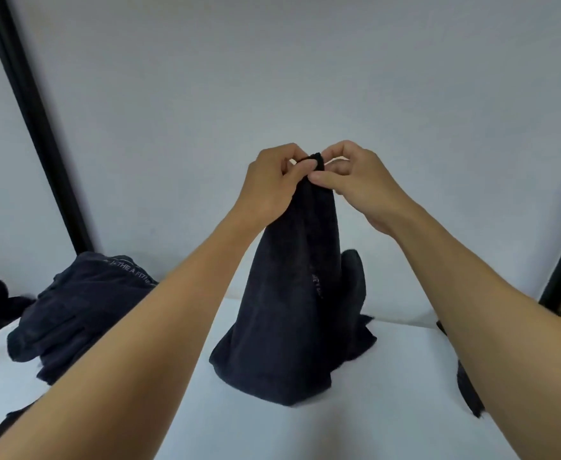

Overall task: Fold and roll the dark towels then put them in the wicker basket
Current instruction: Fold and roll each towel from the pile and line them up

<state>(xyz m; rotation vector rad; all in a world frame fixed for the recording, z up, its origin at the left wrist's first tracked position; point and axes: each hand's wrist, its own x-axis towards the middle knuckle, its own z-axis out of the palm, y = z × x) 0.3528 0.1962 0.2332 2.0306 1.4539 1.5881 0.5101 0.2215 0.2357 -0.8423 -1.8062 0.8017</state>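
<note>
Two bare forearms reach forward from the bottom corners and meet in the middle above a white desk (372,413). The left hand (269,187) and right hand (365,187) are raised side by side, almost touching, and together hold up a dark towel (285,313) by its top edge. The fingers (304,167) of each hand are curled, thumb against forefinger, pinching the gathered cloth. The towel hangs down in a cone and its lower edge rests crumpled on the desk. To the left, a heap of dark towels (73,313) lies on the desk, one showing pale lettering. Another dark cloth (468,390) shows beside the right forearm. A plain pale wall (272,61) fills the background, with a black post (33,121) slanting on the left.
</note>
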